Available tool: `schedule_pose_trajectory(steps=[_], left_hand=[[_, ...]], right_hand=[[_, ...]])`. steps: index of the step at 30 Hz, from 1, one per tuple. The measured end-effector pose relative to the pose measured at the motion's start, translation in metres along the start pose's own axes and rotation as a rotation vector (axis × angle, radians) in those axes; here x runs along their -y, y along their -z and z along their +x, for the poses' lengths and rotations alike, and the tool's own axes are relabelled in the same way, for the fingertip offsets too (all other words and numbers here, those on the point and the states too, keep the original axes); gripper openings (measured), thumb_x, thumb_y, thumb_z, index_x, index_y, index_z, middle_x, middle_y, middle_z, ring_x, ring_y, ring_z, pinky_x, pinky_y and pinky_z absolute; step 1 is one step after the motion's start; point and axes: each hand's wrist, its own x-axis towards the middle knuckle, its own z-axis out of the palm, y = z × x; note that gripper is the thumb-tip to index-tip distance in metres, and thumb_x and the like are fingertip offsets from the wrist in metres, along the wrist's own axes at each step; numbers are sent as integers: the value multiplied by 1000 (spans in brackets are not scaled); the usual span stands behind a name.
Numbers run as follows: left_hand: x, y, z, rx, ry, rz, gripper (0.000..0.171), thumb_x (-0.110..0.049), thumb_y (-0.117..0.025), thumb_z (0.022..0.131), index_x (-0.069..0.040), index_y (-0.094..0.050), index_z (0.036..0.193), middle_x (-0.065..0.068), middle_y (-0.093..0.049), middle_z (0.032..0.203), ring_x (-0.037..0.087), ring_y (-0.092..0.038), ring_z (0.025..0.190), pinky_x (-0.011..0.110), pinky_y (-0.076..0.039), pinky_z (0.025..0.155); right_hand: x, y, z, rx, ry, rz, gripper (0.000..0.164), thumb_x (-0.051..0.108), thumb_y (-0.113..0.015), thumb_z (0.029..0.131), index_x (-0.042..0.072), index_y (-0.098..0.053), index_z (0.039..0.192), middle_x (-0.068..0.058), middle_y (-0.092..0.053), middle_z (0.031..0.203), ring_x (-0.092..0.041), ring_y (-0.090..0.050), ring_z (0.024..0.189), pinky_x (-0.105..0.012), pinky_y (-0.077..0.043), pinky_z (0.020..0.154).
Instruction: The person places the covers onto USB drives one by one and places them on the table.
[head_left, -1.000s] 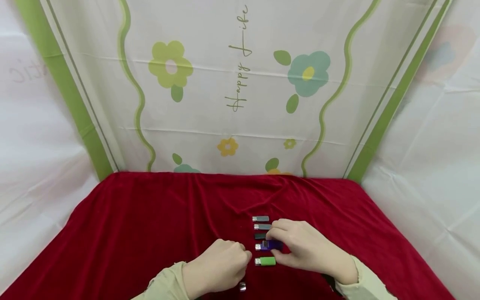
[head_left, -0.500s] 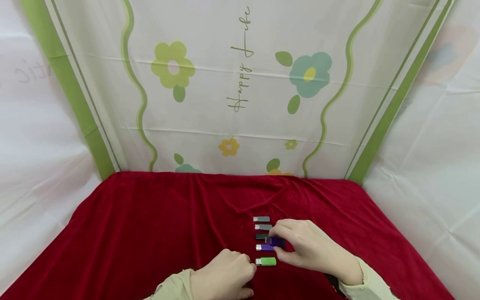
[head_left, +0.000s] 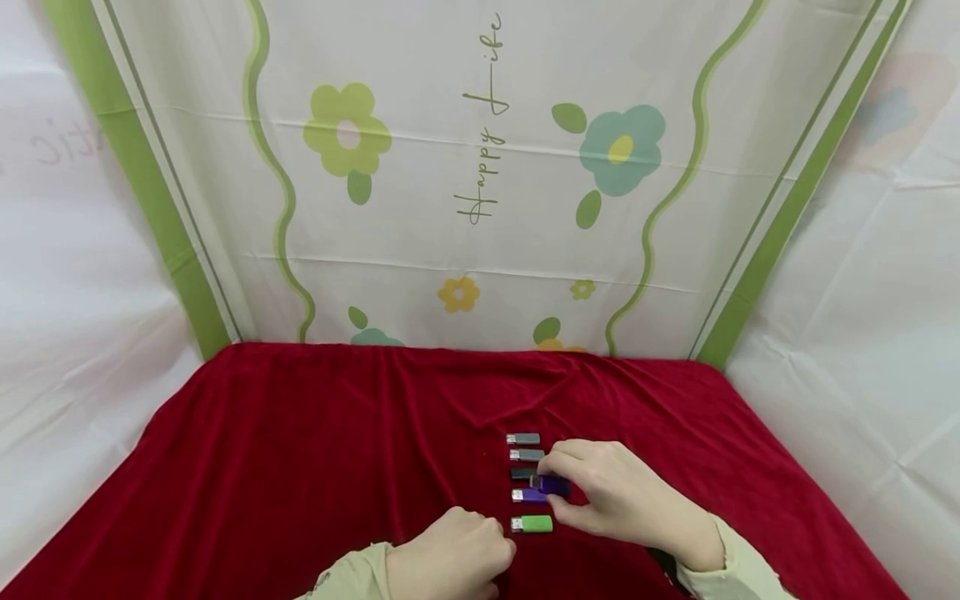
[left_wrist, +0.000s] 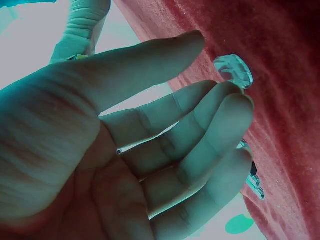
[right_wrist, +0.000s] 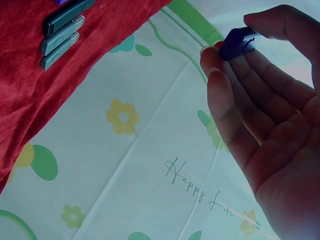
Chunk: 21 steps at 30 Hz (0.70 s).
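My right hand [head_left: 607,487] pinches a dark blue USB stick [head_left: 554,486] between thumb and fingertips, above the row on the red cloth. In the right wrist view the dark blue stick [right_wrist: 235,44] stands out beyond the fingertips. My left hand [head_left: 453,554] hovers left of the green USB stick [head_left: 536,524], its fingers loosely bent. The left wrist view shows this hand [left_wrist: 165,145] holding nothing, with a small, shiny, glassy-looking piece [left_wrist: 234,70] on the cloth past the fingertips. A purple USB stick [head_left: 528,496] and a black one [head_left: 521,474] lie partly behind my right hand's fingers and the held stick.
Two grey USB sticks, the farther one [head_left: 525,438] and the nearer one [head_left: 528,456], head the row. Red velvet cloth [head_left: 300,467] covers the table. White flower-printed curtains [head_left: 420,208] enclose the back and sides.
My right hand has lifted the dark blue stick slightly up and right, uncovering the purple one. The left hand has moved right and toward me, now hiding the silver end seen below it earlier.
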Motion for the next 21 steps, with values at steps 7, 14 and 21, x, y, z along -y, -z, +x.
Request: schedule_pose_trajectory(steps=[7, 14, 21], left_hand=[[1, -1, 1, -21, 35, 20, 30, -20, -86, 66, -23, -57, 60, -12, -43, 53, 2, -35, 44, 18, -29, 37], [2, -2, 0, 58, 84, -36, 27, -17, -85, 71, -23, -61, 62, -12, -46, 56, 2, -36, 46, 19, -31, 39], [0, -4, 1, 55, 57, -22, 32, -16, -85, 69, -24, -56, 57, -13, -43, 53, 1, -32, 44, 18, -30, 38]], right_hand=[[1, 0, 0, 4, -3, 2, 29, 4, -78, 71, 15, -64, 94, 11, -58, 85, 3, -44, 64, -4, -34, 56], [1, 0, 0, 3, 4, 5, 30, 3, -78, 69, 14, -64, 93, 11, -56, 84, 4, -44, 63, -4, -34, 56], [1, 0, 1, 0, 5, 1, 29, 3, -77, 70, 15, -64, 93, 11, -57, 84, 4, -45, 63, -4, -35, 56]])
